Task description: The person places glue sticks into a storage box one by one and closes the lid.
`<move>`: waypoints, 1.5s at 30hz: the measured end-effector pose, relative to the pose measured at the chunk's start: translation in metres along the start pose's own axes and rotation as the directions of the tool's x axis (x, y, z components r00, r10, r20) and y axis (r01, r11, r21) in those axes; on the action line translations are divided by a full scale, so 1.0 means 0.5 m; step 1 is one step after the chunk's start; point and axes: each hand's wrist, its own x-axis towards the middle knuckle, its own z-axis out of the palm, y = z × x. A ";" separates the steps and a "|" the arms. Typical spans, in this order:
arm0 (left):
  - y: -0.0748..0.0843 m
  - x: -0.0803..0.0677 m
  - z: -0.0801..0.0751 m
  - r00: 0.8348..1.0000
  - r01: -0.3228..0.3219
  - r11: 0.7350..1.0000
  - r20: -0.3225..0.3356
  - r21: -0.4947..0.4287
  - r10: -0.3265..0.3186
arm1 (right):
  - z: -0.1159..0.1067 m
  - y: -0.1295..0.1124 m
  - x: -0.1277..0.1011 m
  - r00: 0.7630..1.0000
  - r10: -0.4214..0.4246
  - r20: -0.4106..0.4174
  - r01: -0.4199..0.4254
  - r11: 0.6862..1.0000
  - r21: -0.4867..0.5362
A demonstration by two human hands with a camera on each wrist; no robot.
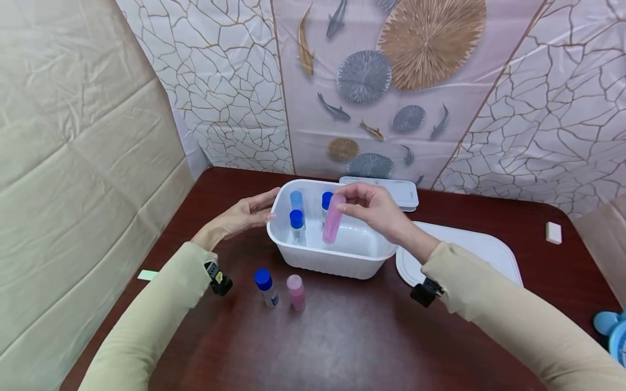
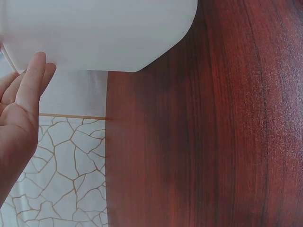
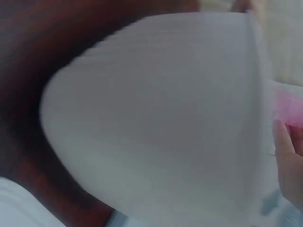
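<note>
My right hand (image 1: 374, 209) pinches a small pink bottle (image 1: 333, 220) near its top, tilted over the inside of a white plastic tub (image 1: 337, 264). In the right wrist view, thumb and fingers close round the pink bottle (image 3: 289, 108) beyond the tub wall (image 3: 156, 118). At the tub's left end, my left hand (image 1: 244, 214) has its fingertips at the rim, fingers fairly straight. The left wrist view has those fingers against the wall. Inside the tub stand clear bottles with blue caps (image 1: 296, 219) and a light blue one (image 1: 296, 201).
In front of the tub stand a blue-capped bottle (image 1: 266, 288) and a pink bottle (image 1: 295, 293). A white lid (image 1: 469, 250) lies to the right, a white flat case (image 1: 403, 194) behind. Farther right are an eraser-like white block (image 1: 553, 233) and a blue object (image 1: 606, 323).
</note>
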 end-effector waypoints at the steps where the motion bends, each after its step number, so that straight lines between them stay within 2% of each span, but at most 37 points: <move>1: -0.001 0.000 0.000 1.000 0.002 1.000 -0.001 0.001 -0.002 | 0.008 0.011 0.005 1.000 0.017 0.021 -0.016 1.000 -0.017; 9: 0.003 0.000 0.002 1.000 0.014 1.000 -0.005 0.005 -0.014 | 0.049 0.057 0.020 0.985 0.082 0.153 -0.061 0.989 -0.135; 23: 0.004 -0.003 0.000 1.000 0.007 1.000 -0.010 0.014 -0.006 | 0.054 0.057 0.015 0.968 0.151 0.201 -0.113 0.975 -0.190; 29: 0.002 -0.002 0.003 1.000 -0.002 1.000 -0.002 0.004 0.002 | 0.051 0.055 0.011 0.964 0.147 0.222 -0.104 0.976 -0.194; 33: 0.000 -0.002 0.002 1.000 0.000 1.000 -0.005 0.013 0.000 | 0.044 0.042 0.002 0.977 0.097 0.189 -0.060 0.980 -0.189; 36: 0.000 0.000 0.000 1.000 0.007 1.000 -0.007 0.018 -0.007 | 0.045 0.019 -0.014 0.994 0.022 0.108 -0.004 0.988 -0.156; 39: 0.000 0.001 -0.001 1.000 0.007 1.000 -0.006 0.013 -0.006 | 0.057 -0.008 -0.040 0.998 -0.048 0.047 0.052 0.994 -0.093; 42: 0.001 0.001 -0.001 1.000 -0.002 1.000 -0.001 0.001 0.002 | 0.081 -0.026 -0.071 0.995 -0.088 0.054 0.089 0.996 -0.013; 45: 0.001 0.001 0.001 1.000 -0.008 1.000 0.005 -0.002 0.008 | 0.110 -0.024 -0.100 0.990 -0.098 0.104 0.093 0.994 0.056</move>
